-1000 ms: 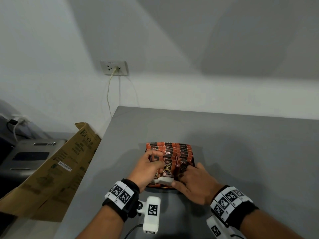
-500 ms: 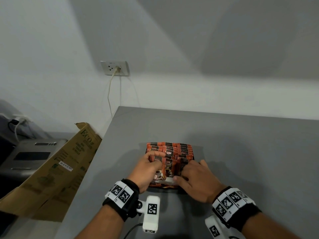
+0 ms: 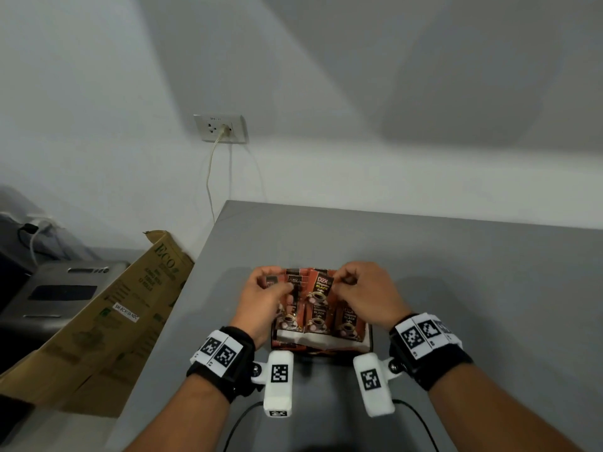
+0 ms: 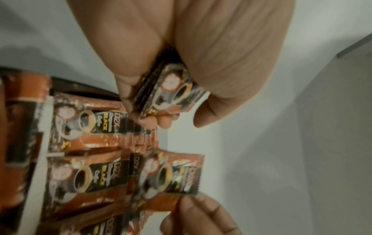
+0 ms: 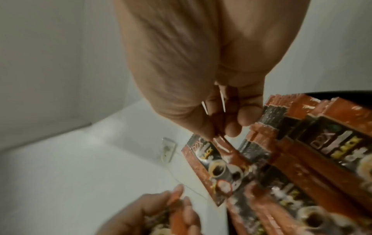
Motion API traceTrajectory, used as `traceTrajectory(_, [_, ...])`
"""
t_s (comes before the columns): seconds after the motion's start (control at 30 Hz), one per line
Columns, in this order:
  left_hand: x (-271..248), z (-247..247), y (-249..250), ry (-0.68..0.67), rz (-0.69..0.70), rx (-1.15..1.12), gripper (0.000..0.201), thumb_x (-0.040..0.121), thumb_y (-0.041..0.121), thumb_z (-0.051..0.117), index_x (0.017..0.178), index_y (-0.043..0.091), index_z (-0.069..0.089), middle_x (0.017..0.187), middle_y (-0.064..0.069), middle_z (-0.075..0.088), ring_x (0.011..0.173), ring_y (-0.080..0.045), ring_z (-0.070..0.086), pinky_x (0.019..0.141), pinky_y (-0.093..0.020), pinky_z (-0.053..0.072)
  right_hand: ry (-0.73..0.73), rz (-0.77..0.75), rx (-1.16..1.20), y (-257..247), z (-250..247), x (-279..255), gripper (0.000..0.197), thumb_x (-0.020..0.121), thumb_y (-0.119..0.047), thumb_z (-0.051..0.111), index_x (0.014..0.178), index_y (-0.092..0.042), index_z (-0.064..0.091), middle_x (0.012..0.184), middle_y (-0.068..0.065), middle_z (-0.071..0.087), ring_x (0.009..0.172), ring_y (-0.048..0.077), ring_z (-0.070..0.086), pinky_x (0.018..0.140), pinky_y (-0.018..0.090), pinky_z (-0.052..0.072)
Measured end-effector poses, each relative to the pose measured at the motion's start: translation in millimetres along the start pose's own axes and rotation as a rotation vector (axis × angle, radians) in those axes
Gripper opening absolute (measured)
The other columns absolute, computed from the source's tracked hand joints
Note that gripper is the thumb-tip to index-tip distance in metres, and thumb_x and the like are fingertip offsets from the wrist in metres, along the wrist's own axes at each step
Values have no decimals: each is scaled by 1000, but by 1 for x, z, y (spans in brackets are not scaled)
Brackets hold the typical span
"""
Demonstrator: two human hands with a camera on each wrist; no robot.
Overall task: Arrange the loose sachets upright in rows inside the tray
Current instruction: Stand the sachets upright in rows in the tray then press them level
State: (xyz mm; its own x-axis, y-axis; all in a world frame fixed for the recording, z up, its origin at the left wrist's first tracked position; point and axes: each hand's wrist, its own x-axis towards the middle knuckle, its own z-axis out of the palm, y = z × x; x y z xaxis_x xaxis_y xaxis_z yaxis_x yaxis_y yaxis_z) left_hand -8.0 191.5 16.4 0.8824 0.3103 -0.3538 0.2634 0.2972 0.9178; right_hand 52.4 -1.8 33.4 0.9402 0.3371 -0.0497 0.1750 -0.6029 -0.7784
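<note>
Both hands worked over the tray point(image 3: 368, 341), the left hand point(image 3: 261, 301) gripping a small stack point(image 4: 171, 89), the right hand point(image 3: 365, 293) pinching one sachet point(image 5: 213, 165) by its top; a careless push could topple the packed rows point(image 3: 318, 316).

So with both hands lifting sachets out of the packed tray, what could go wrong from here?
1. The left hand grips a small stack of orange-and-black coffee sachets; one may slide out.
2. The right hand only pinches the top edge of a single orange sachet, so it could twist or drop.
3. The upright sachets left in the shallow cardboard tray may lean into the gaps.
</note>
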Motion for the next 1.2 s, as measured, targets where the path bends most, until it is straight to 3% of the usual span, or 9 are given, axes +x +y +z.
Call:
traceTrajectory(0.2, [-1, -16, -1, 16, -57, 26, 29, 87, -10, 54, 106, 12, 56, 81, -10, 66, 63, -20, 60, 60, -36, 51, -277, 29, -373, 16, 28, 3, 21, 84, -7, 60, 84, -24, 73, 97, -8, 70, 86, 11, 65, 80, 27, 55])
traceTrajectory(0.4, [-4, -17, -6, 1, -78, 102, 42, 75, -20, 50, 106, 8, 56, 84, -11, 67, 61, -19, 62, 54, -32, 52, -220, 2, -494, 23, 39, 4, 15, 84, -10, 58, 79, -22, 63, 90, -2, 69, 84, 19, 65, 78, 34, 56])
traceTrajectory(0.53, [-4, -18, -12, -31, -75, 185, 44, 76, -16, 58, 110, 10, 57, 88, -17, 71, 73, -26, 66, 72, -42, 55, -203, 2, -529, 24, 42, 5, 8, 86, -11, 57, 87, -16, 64, 90, 3, 69, 84, 24, 65, 77, 39, 57])
traceTrajectory(0.67, [-7, -17, -15, -89, -40, 255, 46, 78, -15, 64, 113, 14, 57, 94, -17, 75, 77, -31, 67, 79, -47, 53, -134, 11, -440, 19, 33, 2, 3, 87, -21, 63, 86, -21, 59, 88, -3, 66, 82, 17, 64, 75, 32, 55])
traceTrajectory(0.77, [-8, -12, -15, -177, -9, 238, 54, 73, -18, 70, 116, 13, 56, 96, -14, 75, 82, -28, 70, 84, -49, 55, -137, -9, -135, 2, 26, -5, 10, 85, -28, 71, 92, -25, 66, 87, -10, 68, 80, 5, 64, 75, 21, 53])
traceTrajectory(0.9, [-8, -5, -14, -232, 25, 219, 61, 58, -8, 77, 112, 14, 59, 95, -19, 71, 77, -25, 66, 76, -44, 53, -210, -86, 67, -21, 28, -7, 11, 82, -20, 76, 92, -25, 74, 87, -10, 73, 80, -1, 67, 76, 12, 51])
traceTrajectory(1.0, [-6, -9, -10, -92, 8, 175, 49, 70, -6, 78, 109, 15, 58, 95, -15, 69, 71, -21, 66, 64, -34, 56, -96, -41, 28, -21, 31, 4, 13, 83, -10, 72, 84, -23, 74, 81, -10, 72, 74, 1, 66, 70, 11, 48])
traceTrajectory(1.07, [0, -18, -7, 74, 2, 132, 32, 84, -3, 66, 107, 17, 57, 93, -13, 62, 69, -18, 61, 57, -28, 51, -59, 20, 1, -17, 34, 10, 15, 84, -8, 70, 83, -23, 71, 80, -12, 69, 74, -1, 64, 65, 9, 45])
traceTrajectory(1.2, [6, -34, -6, 188, -29, 84, 28, 88, -4, 53, 104, 19, 58, 91, -10, 59, 77, -19, 54, 68, -37, 49, -159, 8, -177, -14, 53, 10, 22, 85, -2, 62, 85, -24, 65, 85, -12, 64, 79, 6, 63, 67, 9, 44])
